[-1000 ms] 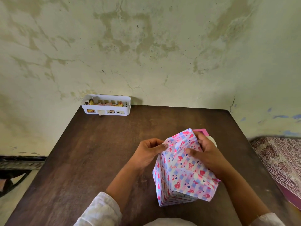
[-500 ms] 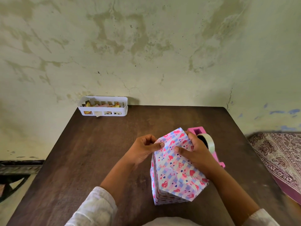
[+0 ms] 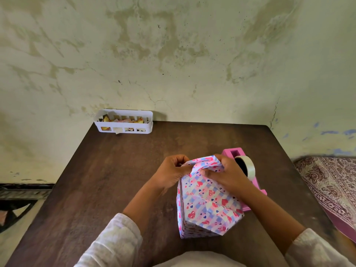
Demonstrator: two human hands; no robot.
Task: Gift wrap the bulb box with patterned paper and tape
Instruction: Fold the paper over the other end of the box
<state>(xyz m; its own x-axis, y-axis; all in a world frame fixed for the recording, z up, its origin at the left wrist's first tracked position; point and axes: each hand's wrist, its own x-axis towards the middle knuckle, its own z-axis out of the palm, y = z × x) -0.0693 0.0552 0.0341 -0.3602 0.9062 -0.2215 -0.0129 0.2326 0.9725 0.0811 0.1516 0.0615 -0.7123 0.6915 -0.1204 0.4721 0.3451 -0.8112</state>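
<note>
Tape dispenser (image 3: 248, 170) now exposed behind hands, white basket (image 3: 125, 122) far-left

Dark brown wooden table (image 3: 119, 170) pushed against a pale, stained, cracked plaster wall (image 3: 173, 54) (blue flecks low at the right). White slotted basket (image 3: 125, 130) at the table's far left corner. Maroon patterned cloth (image 3: 331, 185) at right.

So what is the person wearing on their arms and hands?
Both arms have loose, whitish long sleeves pushed up, so the forearms are bare: the left sleeve and the right sleeve. The left hand and right hand are bare too: no gloves, rings, watch or bangles that I can see.
</note>
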